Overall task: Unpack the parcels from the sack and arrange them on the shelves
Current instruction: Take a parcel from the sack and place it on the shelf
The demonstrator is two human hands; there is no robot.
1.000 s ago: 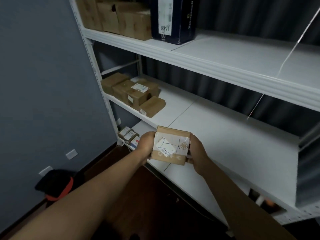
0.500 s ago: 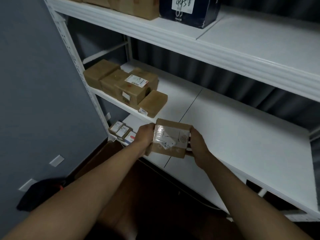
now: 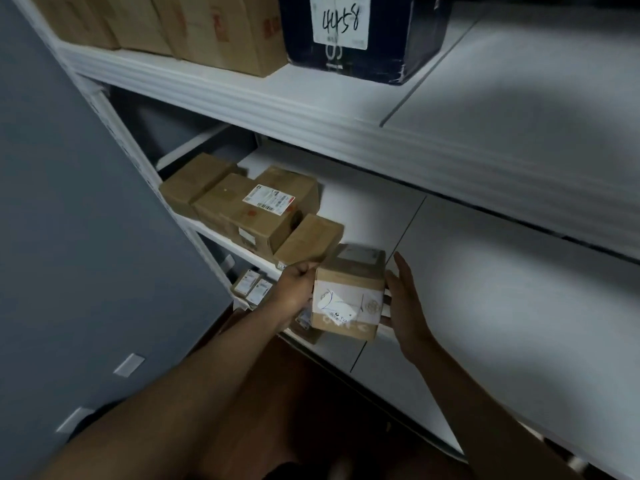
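A small brown cardboard parcel (image 3: 348, 296) with clear tape and a white sticker is held at the front edge of the middle shelf (image 3: 485, 278). My left hand (image 3: 298, 289) grips its left side. My right hand (image 3: 403, 299) lies along its right side with the fingers stretched out, the lower fingers under the box. Just left of it a tan parcel (image 3: 310, 239) lies on the same shelf, beside several larger brown boxes (image 3: 242, 206), one with a printed label. The sack is not in view.
The top shelf (image 3: 346, 109) carries brown cartons (image 3: 194, 26) and a dark box (image 3: 363, 32) marked 4458. Small labelled packets (image 3: 252, 287) sit on the lower shelf at the left. A grey wall (image 3: 69, 237) stands to the left of the white upright.
The parcel has moved up and forward to the middle shelf's front edge, next to the tan parcel. My right hand's fingers have straightened. The view has come closer to the shelves.
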